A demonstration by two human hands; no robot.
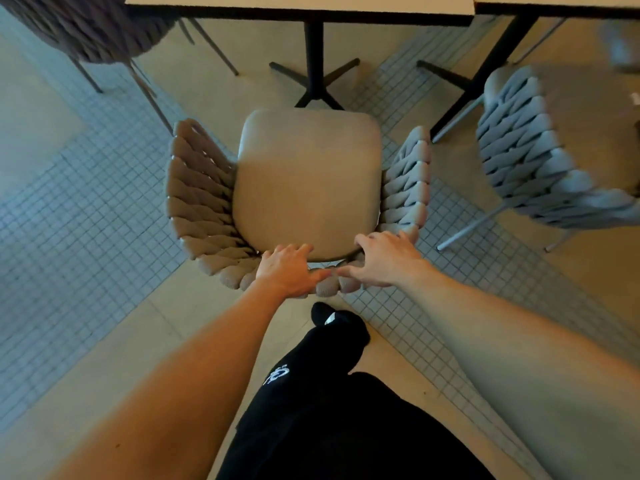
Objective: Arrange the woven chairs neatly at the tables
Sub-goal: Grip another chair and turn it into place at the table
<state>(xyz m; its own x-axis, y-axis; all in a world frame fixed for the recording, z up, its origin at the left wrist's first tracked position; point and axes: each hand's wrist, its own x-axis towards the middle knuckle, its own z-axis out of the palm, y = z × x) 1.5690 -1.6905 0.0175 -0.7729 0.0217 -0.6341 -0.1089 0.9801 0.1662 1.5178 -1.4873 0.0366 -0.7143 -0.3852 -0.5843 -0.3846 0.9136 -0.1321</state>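
A woven chair [304,181] with a beige seat cushion and a thick braided back stands directly below me, facing a table [298,5] with a pale top and a black pedestal base. My left hand [287,268] lies over the top rim of the chair's back, fingers curled onto it. My right hand [384,259] holds the same rim just to the right, thumb toward the left hand. The chair's front edge sits short of the table's edge, near the pedestal foot.
A second grey woven chair [540,154] stands at the right beside another table [557,5] with a black leg. A darker woven chair [86,26] is at the upper left. The floor mixes beige slabs and small grey tiles. My black-trousered leg [325,375] is behind the chair.
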